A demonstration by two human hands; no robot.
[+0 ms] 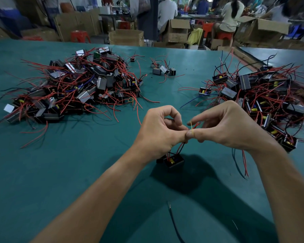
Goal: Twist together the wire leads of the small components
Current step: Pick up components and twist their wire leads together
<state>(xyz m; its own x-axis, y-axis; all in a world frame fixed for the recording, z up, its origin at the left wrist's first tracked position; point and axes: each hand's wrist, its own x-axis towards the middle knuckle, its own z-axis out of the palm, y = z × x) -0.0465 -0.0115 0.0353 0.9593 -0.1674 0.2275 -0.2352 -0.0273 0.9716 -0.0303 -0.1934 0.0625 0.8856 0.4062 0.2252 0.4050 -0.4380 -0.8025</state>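
A small black box component (173, 161) with a yellow part inside hangs just above the green table (77, 172), below my hands. Its red and black wire leads (181, 147) run up into my left hand (158, 132), which pinches them between thumb and fingers. My right hand (223, 123) meets the left at the fingertips and pinches a thin yellow band (192, 128) by the lead ends. A second black component sits partly hidden behind the first.
A large pile of components with red leads (74, 85) lies at the left, another pile (263, 99) at the right, and a few loose ones (162, 69) at the back middle. A loose black wire (174, 223) lies near the front edge. Cardboard boxes and seated people are beyond the table.
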